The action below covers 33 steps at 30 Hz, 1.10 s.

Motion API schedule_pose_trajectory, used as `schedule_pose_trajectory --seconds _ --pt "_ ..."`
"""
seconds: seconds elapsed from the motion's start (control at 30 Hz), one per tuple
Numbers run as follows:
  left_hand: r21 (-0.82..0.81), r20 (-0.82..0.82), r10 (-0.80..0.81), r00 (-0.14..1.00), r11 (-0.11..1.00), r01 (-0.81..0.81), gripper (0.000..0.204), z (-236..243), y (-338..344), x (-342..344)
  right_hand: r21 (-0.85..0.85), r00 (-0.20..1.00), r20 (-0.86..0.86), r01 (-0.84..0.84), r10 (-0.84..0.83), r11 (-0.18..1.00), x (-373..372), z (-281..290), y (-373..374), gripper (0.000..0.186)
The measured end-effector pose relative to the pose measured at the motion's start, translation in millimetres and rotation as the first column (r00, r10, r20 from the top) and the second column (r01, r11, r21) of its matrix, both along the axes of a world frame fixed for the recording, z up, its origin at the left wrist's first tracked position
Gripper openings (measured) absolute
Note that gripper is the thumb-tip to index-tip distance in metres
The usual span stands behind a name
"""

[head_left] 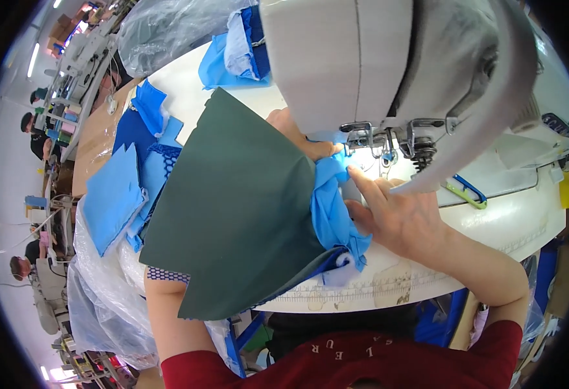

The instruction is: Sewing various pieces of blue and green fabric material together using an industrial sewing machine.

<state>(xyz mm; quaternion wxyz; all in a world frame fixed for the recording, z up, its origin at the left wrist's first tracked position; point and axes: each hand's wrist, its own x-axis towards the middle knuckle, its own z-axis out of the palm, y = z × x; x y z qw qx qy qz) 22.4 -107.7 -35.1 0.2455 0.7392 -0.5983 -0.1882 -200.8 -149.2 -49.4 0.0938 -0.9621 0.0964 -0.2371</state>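
Note:
A sewn piece with a large dark green panel and a gathered light blue fabric edge lies across the sewing table, over my left forearm. Its blue edge runs up to the presser foot area of a white sewing machine. My left hand, partly hidden behind the green panel, has its fingers closed on the blue fabric just left of the needle area. On the other side, my right hand grips the same fabric, index fingertip pressed close to the needle area and thumb lower along the fold.
Light and dark blue fabric pieces are piled at the left, with more folded fabric behind. Green-and-blue thread snips lie right of the machine head. Clear plastic sheeting hangs at the left edge. Other people work at far-left machines.

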Motion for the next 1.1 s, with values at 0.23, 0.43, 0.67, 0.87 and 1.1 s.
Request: schedule_pose_trajectory --seconds 0.23,0.43,0.67,0.87,1.1 --pt "0.171 -0.027 -0.011 1.0 0.985 0.015 0.036 -1.4 -9.0 4.4 -0.027 1.0 0.006 -0.004 0.004 1.0 -1.2 -2.9 -1.8 0.049" --pt "0.164 -0.095 -0.051 0.994 0.984 0.066 0.034 -3.2 -2.6 8.7 0.009 0.997 -0.079 -0.01 0.011 1.0 -2.5 3.5 1.4 0.054" --pt "0.161 -0.186 -0.135 0.973 0.973 0.166 0.031 -6.0 5.0 14.7 0.037 0.993 -0.115 0.034 -0.029 0.999 -6.6 1.5 0.1 0.057" --pt "0.168 -0.226 -0.141 0.964 0.969 0.182 0.028 9.4 40.3 8.2 0.025 0.999 -0.048 -0.012 0.013 1.0 -2.7 15.4 7.2 0.054" --pt "0.103 -0.342 -0.164 0.925 0.972 0.211 0.025 6.7 -116.8 26.1 -0.004 0.996 -0.082 0.016 -0.016 1.0 2.3 6.0 4.4 0.03"
